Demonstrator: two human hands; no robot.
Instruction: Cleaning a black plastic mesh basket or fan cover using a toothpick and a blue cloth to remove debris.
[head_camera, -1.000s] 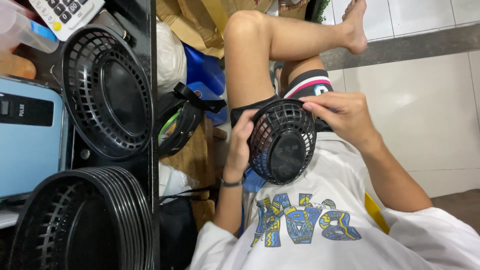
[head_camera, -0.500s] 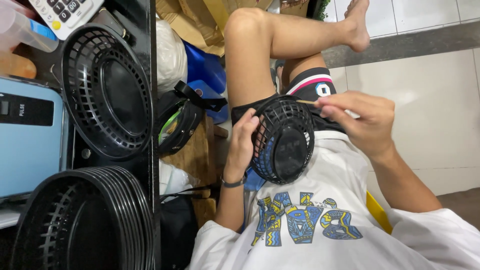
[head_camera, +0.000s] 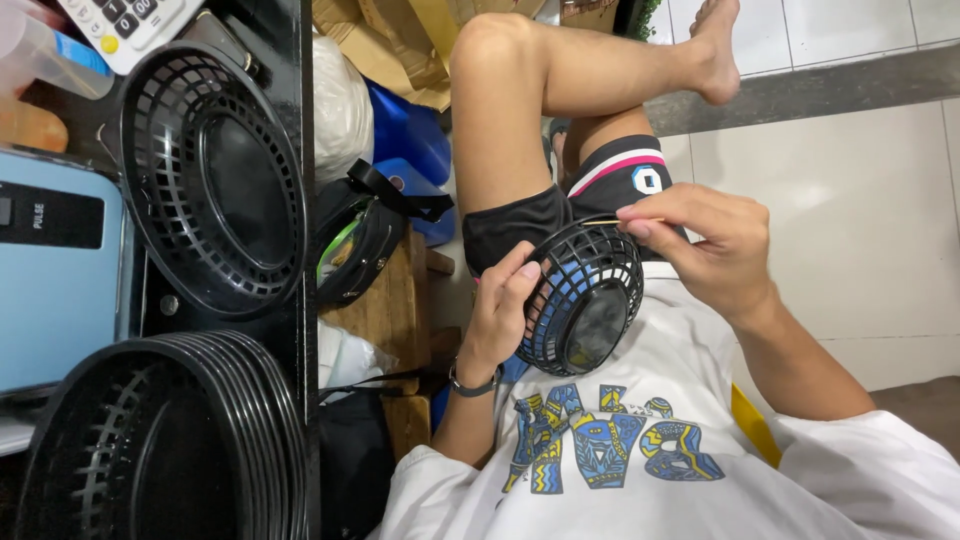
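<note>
Black round plastic fan grille (head_camera: 585, 300) sat on lap, tilted, between both hands. Left hand (head_camera: 497, 320) cupped its rim, fingers closed on it. Right hand (head_camera: 710, 250) pinched thin yellowish stick (head_camera: 612, 222) at grille's upper edge.

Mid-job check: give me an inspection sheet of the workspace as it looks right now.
Surface: black table on the left, wooden bench beside it.
Job's things: small black basket held over the lap; thin pale strip at its rim.
Clutter: large black basket, stack of black baskets, calculator, light-blue appliance, black bag, cardboard.
Grippers: left hand grips the small basket's side; right hand pinches the strip.
Cables: nothing seen for certain.
Surroundings: pale tiled floor.
</note>
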